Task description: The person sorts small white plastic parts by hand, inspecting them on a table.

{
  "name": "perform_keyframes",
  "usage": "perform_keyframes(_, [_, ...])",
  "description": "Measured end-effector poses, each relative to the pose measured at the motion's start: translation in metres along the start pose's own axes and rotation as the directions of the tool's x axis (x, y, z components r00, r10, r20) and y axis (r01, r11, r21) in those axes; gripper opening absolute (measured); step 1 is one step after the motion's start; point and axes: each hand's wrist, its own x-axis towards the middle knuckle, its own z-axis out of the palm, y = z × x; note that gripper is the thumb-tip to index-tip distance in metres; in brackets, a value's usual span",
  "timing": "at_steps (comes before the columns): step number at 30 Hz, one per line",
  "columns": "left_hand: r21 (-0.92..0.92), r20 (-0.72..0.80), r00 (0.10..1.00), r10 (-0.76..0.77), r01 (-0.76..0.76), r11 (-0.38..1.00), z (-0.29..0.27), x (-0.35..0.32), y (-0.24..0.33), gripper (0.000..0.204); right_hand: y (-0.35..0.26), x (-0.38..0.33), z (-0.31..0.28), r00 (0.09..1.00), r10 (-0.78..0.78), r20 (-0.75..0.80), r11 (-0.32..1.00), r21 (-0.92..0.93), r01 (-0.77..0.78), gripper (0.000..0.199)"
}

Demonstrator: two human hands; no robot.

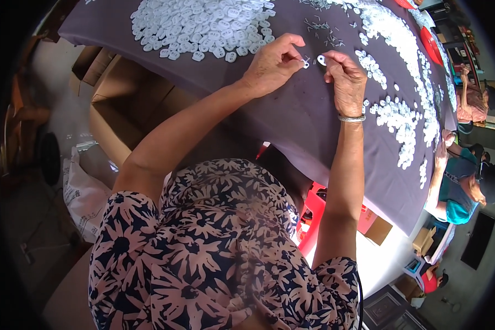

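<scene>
The left hand point(272, 65) pinches a tiny pale metal piece point(306, 63) at its fingertips, too small to tell its axis. Just beside it, the right hand point(346, 80) grips a small white oval plastic tag point(321, 60), tilted upright over the grey-clothed table point(291, 115). Beyond the left hand lies a heap of white tags point(203, 25). Below the left forearm sits an open brown cardboard box point(121, 104).
</scene>
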Motion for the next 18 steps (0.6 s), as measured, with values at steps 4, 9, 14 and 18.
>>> perform_keyframes(4, [0.022, -0.039, 0.998, 0.044, -0.043, 0.999, 0.003, 0.000, -0.001, 0.031, -0.003, -0.005, -0.022, 0.971, -0.237, -0.042, 0.869, -0.456, 0.192, 0.009])
perform_keyframes(9, [0.036, -0.008, 1.000, 0.028, -0.028, 0.999, 0.000, 0.000, -0.003, 0.033, -0.015, -0.016, -0.016, 0.936, -0.291, 0.198, 0.436, -0.843, 0.314, 0.005])
perform_keyframes(14, [0.027, -0.006, 1.000, 0.027, -0.027, 0.999, 0.001, -0.001, -0.003, 0.033, -0.013, -0.015, -0.014, 0.974, -0.195, 0.115, 0.654, -0.725, 0.217, 0.009])
perform_keyframes(18, [0.046, -0.004, 1.000, 0.014, -0.014, 0.999, 0.001, 0.000, 0.000, 0.033, -0.016, -0.005, -0.043, 0.999, -0.048, 0.026, 0.704, -0.708, 0.052, 0.013])
